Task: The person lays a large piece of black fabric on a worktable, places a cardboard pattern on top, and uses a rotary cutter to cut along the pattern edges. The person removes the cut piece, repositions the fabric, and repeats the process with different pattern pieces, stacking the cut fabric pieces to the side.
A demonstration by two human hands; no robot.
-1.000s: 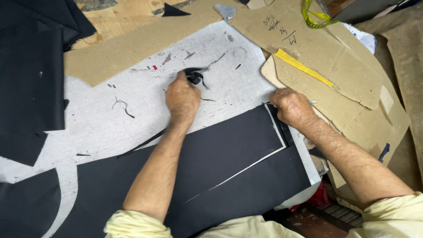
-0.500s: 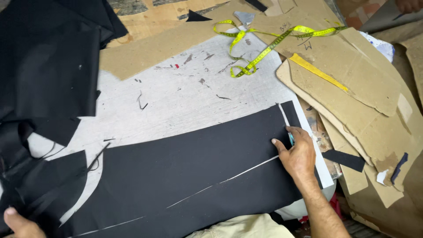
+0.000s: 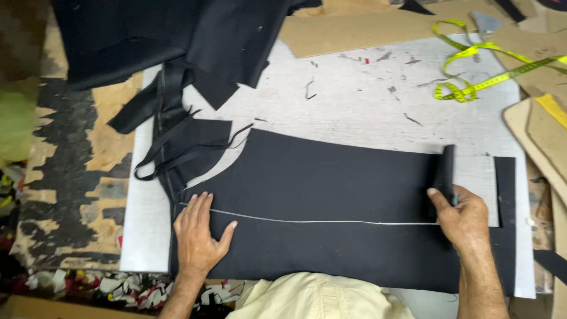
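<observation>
The left hand (image 3: pixel 198 239), which half a second ago was off at the cloth's far corner, now lies flat with fingers spread on the black fabric panel (image 3: pixel 319 195), at the left end of its chalk line (image 3: pixel 307 221). At the line's right end the right hand (image 3: pixel 463 215) pinches the turned-up fabric edge, perhaps around a small tool. Beyond the panel lie black offcuts (image 3: pixel 189 35) and a yellow tape measure (image 3: pixel 472 71) on the bench (image 3: pixel 354 100).

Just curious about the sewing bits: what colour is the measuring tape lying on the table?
Bright yellow; the measuring tape shows best in the head view, coiled at the far right.
</observation>
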